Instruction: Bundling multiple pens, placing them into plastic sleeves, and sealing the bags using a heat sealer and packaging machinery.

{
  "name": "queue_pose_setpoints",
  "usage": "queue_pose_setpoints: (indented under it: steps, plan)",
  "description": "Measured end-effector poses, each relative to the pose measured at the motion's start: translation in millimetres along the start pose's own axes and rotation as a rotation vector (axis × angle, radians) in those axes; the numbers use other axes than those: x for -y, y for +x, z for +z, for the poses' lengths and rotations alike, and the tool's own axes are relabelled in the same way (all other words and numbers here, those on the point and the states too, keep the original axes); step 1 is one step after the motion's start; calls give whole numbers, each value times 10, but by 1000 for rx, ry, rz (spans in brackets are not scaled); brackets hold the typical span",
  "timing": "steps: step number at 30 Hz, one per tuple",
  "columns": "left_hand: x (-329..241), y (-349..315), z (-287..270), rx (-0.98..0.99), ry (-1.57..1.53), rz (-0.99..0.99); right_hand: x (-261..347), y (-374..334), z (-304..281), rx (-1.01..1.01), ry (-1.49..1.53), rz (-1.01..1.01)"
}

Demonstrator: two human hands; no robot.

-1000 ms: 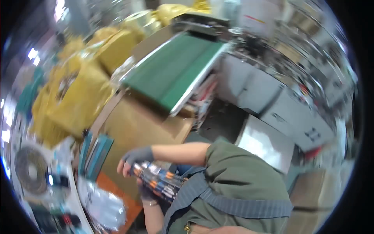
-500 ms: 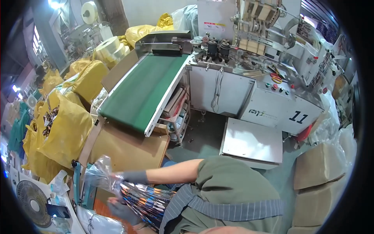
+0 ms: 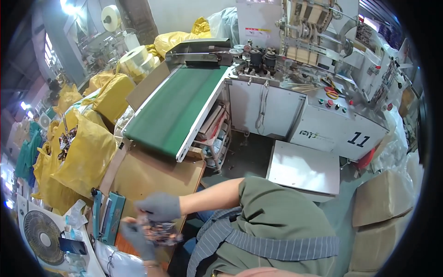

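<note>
Between my two grey-gloved hands is a bundle of slim, multicoloured pieces (image 3: 161, 233), smeared by motion. My right hand (image 3: 159, 207) comes in from the right, below a green sleeve, with its fingers closed over the upper end of the bundle. From the lower edge reaches my left hand (image 3: 139, 237), its fingers curled at the bundle's near side. Just left of the hands stands a blue-green bench device (image 3: 114, 217) with a long bar. Plastic around the bundle cannot be made out now.
A tan board (image 3: 152, 173) lies beyond my hands, below a green conveyor belt (image 3: 177, 108). Yellow sacks (image 3: 87, 152) crowd the left, above a fan (image 3: 42, 237) and a phone (image 3: 73, 246). Clear plastic bags (image 3: 122, 263) lie near the lower edge. Cartons (image 3: 383, 198) stand at right.
The bundle has turned from lying lengthwise toward my body to a short, compact outline. The clear plastic at its far end no longer shows. My right hand has shifted slightly right.
</note>
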State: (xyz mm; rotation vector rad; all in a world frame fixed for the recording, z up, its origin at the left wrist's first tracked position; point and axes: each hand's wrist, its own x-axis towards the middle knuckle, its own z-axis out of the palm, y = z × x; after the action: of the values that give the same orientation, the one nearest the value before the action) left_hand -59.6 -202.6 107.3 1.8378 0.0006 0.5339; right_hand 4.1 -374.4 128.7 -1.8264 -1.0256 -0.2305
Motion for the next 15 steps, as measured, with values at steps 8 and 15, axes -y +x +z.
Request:
queue_pose_setpoints:
  steps: [8,15]
  plan:
    - [512,968,-879,394,659,-170,-33,1029,-353,310,-501,146]
    - [-292,890,-836,266,285,-490,-300,1296,-215,221,-447,223]
